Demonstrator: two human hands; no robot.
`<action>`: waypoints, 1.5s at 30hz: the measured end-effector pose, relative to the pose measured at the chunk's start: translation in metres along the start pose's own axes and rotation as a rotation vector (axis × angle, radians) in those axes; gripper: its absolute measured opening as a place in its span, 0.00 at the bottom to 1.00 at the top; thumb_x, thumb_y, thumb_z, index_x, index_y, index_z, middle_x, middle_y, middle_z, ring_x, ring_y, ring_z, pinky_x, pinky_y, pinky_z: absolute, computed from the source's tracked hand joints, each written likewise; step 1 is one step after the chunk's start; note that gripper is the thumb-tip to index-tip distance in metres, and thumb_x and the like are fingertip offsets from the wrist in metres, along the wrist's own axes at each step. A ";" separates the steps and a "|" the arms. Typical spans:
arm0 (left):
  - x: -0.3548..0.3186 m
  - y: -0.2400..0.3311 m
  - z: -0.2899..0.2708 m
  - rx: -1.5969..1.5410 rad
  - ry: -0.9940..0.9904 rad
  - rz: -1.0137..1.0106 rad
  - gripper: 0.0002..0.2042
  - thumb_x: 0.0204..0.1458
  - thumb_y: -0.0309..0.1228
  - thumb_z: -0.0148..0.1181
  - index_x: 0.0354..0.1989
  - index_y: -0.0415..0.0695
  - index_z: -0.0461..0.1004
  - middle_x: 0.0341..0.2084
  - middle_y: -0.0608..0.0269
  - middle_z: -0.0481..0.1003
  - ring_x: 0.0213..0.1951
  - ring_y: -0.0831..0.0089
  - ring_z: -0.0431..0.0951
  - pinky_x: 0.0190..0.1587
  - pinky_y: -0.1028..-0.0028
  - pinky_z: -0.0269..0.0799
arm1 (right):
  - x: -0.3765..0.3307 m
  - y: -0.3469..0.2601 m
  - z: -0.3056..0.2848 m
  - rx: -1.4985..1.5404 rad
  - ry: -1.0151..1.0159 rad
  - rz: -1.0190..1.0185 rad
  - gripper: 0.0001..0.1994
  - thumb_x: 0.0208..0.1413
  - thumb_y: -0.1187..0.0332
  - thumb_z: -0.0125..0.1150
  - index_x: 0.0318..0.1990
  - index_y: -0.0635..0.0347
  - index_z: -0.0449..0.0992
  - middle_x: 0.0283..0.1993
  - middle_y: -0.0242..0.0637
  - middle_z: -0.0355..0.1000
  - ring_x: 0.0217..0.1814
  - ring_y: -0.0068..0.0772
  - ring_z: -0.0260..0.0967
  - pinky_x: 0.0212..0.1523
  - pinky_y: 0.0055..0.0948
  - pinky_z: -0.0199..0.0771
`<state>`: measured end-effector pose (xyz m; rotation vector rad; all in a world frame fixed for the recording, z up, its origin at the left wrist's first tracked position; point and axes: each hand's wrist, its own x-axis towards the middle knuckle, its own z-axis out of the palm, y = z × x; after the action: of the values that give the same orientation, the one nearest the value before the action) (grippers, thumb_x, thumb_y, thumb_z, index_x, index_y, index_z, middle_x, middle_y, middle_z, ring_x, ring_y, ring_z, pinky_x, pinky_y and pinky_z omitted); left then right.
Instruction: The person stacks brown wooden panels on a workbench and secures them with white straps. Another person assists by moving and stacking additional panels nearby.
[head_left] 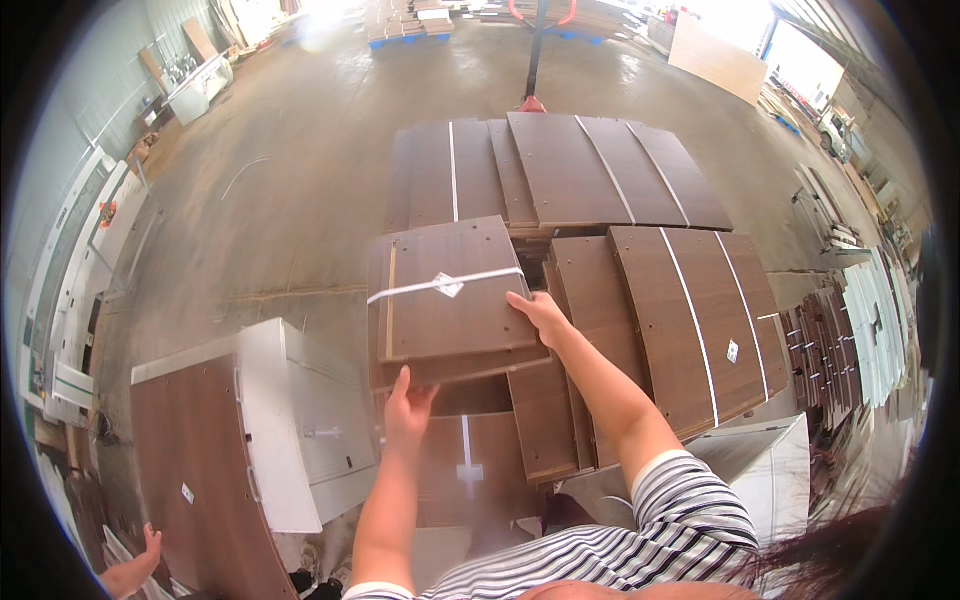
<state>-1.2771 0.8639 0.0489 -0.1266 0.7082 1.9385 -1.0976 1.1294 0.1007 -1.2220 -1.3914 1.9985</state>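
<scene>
A bundle of brown wood-look panels, tied with one white strap and bearing a small white label, lies in front of me on the left part of the load. My right hand grips its right edge, thumb on top; the fingers below are partly hidden. At the near edge my left hand is closed on the same bundle, thumb up against the edge. Right of it lie larger strapped brown panels, and another strapped stack sits beyond. Below my hands is a brown panel with a white strap, blurred.
A red pallet jack stands behind the load. At left, a large brown panel leans beside white panels; another person's hand is near it. Bundled brown strips lie at right. Concrete floor surrounds the load.
</scene>
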 end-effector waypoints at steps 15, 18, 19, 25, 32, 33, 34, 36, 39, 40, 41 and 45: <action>0.200 -0.045 0.039 0.243 0.462 0.121 0.12 0.59 0.26 0.50 0.50 0.38 0.63 0.44 0.51 0.70 0.40 0.56 0.76 0.40 0.49 0.76 | -0.052 0.037 -0.216 -1.548 0.731 -0.129 0.39 0.52 0.49 0.58 0.67 0.52 0.48 0.72 0.40 0.38 0.75 0.41 0.29 0.69 0.57 0.30; 0.248 -0.051 0.062 0.305 0.588 0.197 0.15 0.57 0.27 0.53 0.50 0.38 0.60 0.48 0.51 0.66 0.41 0.56 0.73 0.36 0.52 0.77 | -0.055 0.054 -0.239 -1.552 0.675 -0.070 0.40 0.53 0.48 0.57 0.68 0.52 0.46 0.73 0.41 0.35 0.76 0.42 0.26 0.69 0.60 0.27; 0.266 -0.050 0.075 0.337 0.567 0.247 0.16 0.57 0.28 0.54 0.51 0.39 0.60 0.49 0.52 0.65 0.41 0.58 0.73 0.35 0.55 0.76 | -0.054 0.057 -0.242 -1.546 0.676 -0.096 0.40 0.53 0.48 0.57 0.68 0.52 0.46 0.73 0.41 0.35 0.76 0.42 0.25 0.69 0.61 0.26; 0.370 -0.018 0.122 0.442 0.162 0.185 0.19 0.57 0.29 0.53 0.54 0.33 0.61 0.48 0.51 0.68 0.49 0.57 0.70 0.53 0.52 0.65 | -0.050 0.041 -0.235 -1.555 0.614 -0.073 0.42 0.53 0.46 0.56 0.69 0.53 0.44 0.73 0.43 0.35 0.76 0.45 0.26 0.69 0.61 0.27; 0.281 -0.122 0.180 0.660 -0.245 -0.376 0.17 0.55 0.36 0.58 0.51 0.51 0.62 0.46 0.61 0.71 0.46 0.63 0.75 0.47 0.56 0.73 | -0.049 0.050 -0.240 -1.567 0.615 -0.060 0.41 0.53 0.45 0.55 0.69 0.53 0.44 0.73 0.42 0.34 0.76 0.45 0.25 0.69 0.60 0.26; 0.249 -0.141 0.182 0.609 -0.208 -0.429 0.19 0.54 0.35 0.59 0.52 0.51 0.61 0.46 0.59 0.71 0.46 0.62 0.75 0.47 0.57 0.74 | -0.049 0.049 -0.239 -1.566 0.615 -0.069 0.41 0.54 0.45 0.54 0.69 0.53 0.44 0.73 0.42 0.34 0.76 0.44 0.25 0.69 0.60 0.26; 0.208 -0.158 0.185 0.684 -0.290 -0.416 0.22 0.54 0.34 0.59 0.56 0.49 0.59 0.48 0.58 0.71 0.46 0.61 0.75 0.48 0.58 0.73 | -0.050 0.049 -0.238 -1.563 0.621 -0.071 0.41 0.54 0.45 0.54 0.69 0.53 0.44 0.73 0.42 0.34 0.76 0.44 0.25 0.69 0.60 0.26; 0.131 -0.185 0.178 0.777 -0.338 -0.479 0.24 0.56 0.35 0.57 0.59 0.44 0.57 0.47 0.56 0.72 0.47 0.64 0.74 0.50 0.63 0.72 | -0.051 0.051 -0.233 -1.553 0.628 -0.085 0.41 0.54 0.46 0.54 0.69 0.52 0.44 0.73 0.41 0.34 0.76 0.44 0.26 0.69 0.59 0.26; 0.018 -0.205 0.159 0.860 -0.539 -0.622 0.22 0.59 0.32 0.54 0.59 0.42 0.56 0.44 0.57 0.72 0.46 0.72 0.73 0.50 0.72 0.69 | -0.054 0.048 -0.234 -1.515 0.650 -0.118 0.40 0.53 0.46 0.55 0.69 0.51 0.46 0.73 0.41 0.35 0.76 0.44 0.27 0.69 0.58 0.26; -0.010 -0.210 0.148 0.923 -0.724 -0.589 0.21 0.60 0.29 0.52 0.60 0.41 0.55 0.44 0.56 0.72 0.46 0.71 0.73 0.51 0.72 0.68 | -0.061 0.044 -0.233 -1.485 0.663 -0.141 0.40 0.53 0.46 0.55 0.69 0.50 0.46 0.73 0.41 0.35 0.76 0.44 0.27 0.69 0.58 0.26; -0.037 -0.212 0.146 1.004 -0.810 -0.622 0.21 0.59 0.26 0.50 0.60 0.41 0.54 0.44 0.56 0.72 0.47 0.71 0.72 0.52 0.70 0.68 | -0.068 0.039 -0.235 -1.429 0.672 -0.162 0.39 0.53 0.46 0.54 0.68 0.49 0.48 0.73 0.41 0.36 0.76 0.44 0.27 0.69 0.56 0.26; -0.110 -0.176 0.164 1.407 -1.199 -0.565 0.23 0.56 0.28 0.55 0.60 0.42 0.57 0.44 0.55 0.74 0.46 0.69 0.75 0.50 0.70 0.70 | -0.137 0.064 -0.183 -1.330 0.467 -0.123 0.36 0.54 0.47 0.52 0.67 0.54 0.53 0.74 0.46 0.36 0.76 0.50 0.29 0.70 0.51 0.32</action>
<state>-1.0390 0.9164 0.1518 1.3922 0.8488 0.4181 -0.8628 1.1004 0.0800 -1.7982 -2.4504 0.4125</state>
